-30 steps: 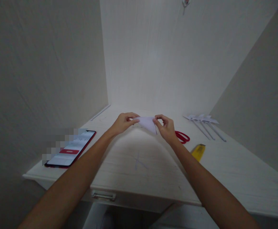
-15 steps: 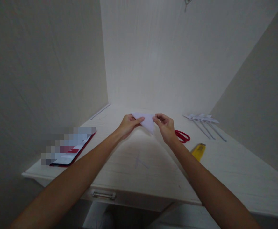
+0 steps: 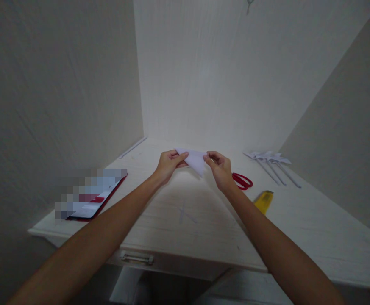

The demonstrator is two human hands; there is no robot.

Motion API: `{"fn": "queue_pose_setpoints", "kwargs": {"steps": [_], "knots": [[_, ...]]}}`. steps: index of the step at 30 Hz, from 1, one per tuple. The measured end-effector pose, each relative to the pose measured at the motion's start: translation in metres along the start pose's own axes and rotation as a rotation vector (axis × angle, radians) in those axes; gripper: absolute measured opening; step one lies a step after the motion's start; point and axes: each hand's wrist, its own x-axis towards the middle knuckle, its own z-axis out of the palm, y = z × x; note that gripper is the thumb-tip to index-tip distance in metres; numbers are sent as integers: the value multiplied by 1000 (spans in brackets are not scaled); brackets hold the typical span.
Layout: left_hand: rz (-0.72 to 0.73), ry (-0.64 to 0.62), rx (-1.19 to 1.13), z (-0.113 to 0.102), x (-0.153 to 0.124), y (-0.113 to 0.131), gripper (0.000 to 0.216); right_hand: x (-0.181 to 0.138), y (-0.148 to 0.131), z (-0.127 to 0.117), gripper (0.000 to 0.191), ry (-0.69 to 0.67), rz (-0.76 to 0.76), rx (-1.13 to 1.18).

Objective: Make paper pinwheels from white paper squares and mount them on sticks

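Observation:
A white piece of paper point(image 3: 196, 161), folded into a triangle with one point downward, is held up over the desk between both hands. My left hand point(image 3: 171, 164) pinches its left side, thumb on the front face and fingers behind. At the upper right corner, my right hand point(image 3: 218, 167) grips the paper between thumb and fingertips. Just right of that hand lie the red handles of a pair of scissors point(image 3: 242, 181); the rest is hidden behind the hand and forearm. A yellow tool point(image 3: 264, 202), perhaps a cutter, is partly covered by my right forearm.
Several white paper pinwheel-like pieces on sticks point(image 3: 272, 163) lie at the back right. A tablet or phone in a red case point(image 3: 98, 203), partly blurred out, rests at the left. Walls enclose the white desk point(image 3: 159, 228) on three sides. A thin strip point(image 3: 133, 147) lies along the left wall.
My left hand has shifted slightly left along the paper, its thumb nearer the left edge. The right hand keeps its hold almost unmoved.

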Motion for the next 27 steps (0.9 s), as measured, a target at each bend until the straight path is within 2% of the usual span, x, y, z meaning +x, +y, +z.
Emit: {"fn": "queue_pose_setpoints", "kwargs": {"steps": [10,20,24,27], "knots": [[23,48,-19,-4,4,3,24,-1,0,-1,15,11,12,-9],[42,85,-111,1,0,8,27,0,4,1,13,-4,36,22],[57,148,-184,-6,6,12,30,3,8,-3,14,65,43,65],[12,106,-191,-6,8,11,35,3,9,-5,17,110,64,83]]}}
